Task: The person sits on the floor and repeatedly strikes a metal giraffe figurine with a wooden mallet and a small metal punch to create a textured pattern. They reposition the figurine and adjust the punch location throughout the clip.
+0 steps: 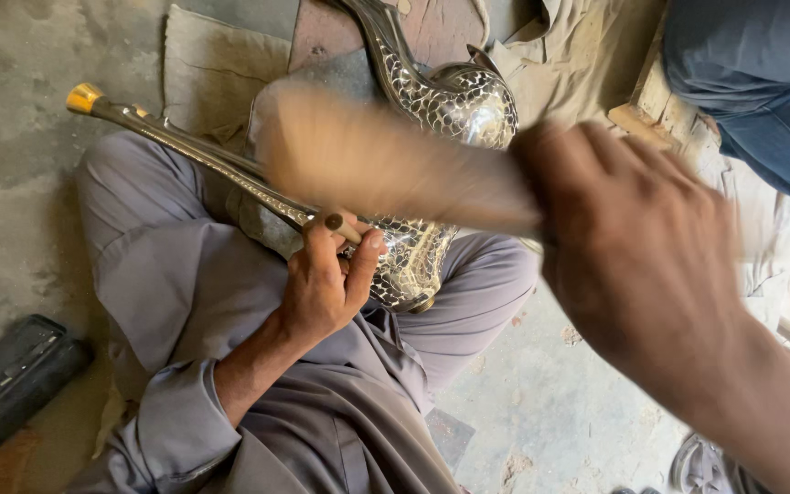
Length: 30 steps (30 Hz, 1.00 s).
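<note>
Hands (322,284) around rod (203,155), seemingly.

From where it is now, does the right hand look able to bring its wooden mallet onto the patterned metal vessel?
Probably yes: the right hand holds the blurred wooden mallet right over the patterned metal vessel, nothing between them; the left hand grips lower.

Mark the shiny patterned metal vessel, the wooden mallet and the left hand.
shiny patterned metal vessel (468,105), head view, bulging body.
blurred wooden mallet (368,155), head view, head.
left hand (326,284), head view, back of hand.
</note>
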Motion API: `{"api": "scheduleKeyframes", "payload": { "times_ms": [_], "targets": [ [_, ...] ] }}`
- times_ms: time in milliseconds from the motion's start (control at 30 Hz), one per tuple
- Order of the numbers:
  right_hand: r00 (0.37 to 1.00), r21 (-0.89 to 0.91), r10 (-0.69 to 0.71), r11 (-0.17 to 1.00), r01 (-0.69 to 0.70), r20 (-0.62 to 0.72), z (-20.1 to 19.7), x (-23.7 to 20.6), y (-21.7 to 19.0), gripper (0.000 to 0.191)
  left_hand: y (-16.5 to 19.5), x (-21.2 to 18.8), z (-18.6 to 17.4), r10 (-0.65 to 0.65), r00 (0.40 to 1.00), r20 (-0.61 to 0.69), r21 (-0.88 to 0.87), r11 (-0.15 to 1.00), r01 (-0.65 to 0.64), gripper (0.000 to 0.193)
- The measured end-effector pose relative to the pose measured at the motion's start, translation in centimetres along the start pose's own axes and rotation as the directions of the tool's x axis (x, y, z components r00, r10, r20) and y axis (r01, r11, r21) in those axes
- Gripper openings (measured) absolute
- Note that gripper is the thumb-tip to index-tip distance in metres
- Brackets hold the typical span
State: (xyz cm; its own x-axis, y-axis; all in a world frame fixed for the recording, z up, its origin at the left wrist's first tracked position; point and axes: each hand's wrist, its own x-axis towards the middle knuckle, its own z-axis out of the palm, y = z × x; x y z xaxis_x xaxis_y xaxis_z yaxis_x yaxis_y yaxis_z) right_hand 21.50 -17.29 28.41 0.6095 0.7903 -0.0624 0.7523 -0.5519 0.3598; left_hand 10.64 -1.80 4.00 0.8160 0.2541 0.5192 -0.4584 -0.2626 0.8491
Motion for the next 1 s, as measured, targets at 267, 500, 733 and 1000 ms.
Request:
{"api": "scheduleKeyframes", "payload": {
  "times_ms": [267,500,733,1000],
  "targets": [
    [1.0,-0.04,-0.005,0.999,0.005,-0.009,-0.6,0.3,0.1,0.009,0.3,0.2,-0.5,-0.11,0.993,0.043,0.068,0.992,0.107,0.023],
    [0.999,0.071,0.031,0.997,-0.029,-0.024,-1.1,0.4,-0.4,0.017,0.2,0.4,-1.0,-0.065,0.994,0.084,0.077,0.995,0.059,0.023],
    [0.993,0.153,0.087,0.985,-0.074,-0.081,-1.9,1.1,-0.7,0.02,-0.2,0.4,-1.0,-0.093,0.992,0.086,0.059,0.994,0.088,0.021],
    [0.998,-0.053,0.041,0.998,-0.043,-0.046,-0.5,0.5,0.3,0.006,-0.7,0.4,-1.1,-0.019,0.996,0.091,0.038,0.999,0.016,0.025]
  ]
}}
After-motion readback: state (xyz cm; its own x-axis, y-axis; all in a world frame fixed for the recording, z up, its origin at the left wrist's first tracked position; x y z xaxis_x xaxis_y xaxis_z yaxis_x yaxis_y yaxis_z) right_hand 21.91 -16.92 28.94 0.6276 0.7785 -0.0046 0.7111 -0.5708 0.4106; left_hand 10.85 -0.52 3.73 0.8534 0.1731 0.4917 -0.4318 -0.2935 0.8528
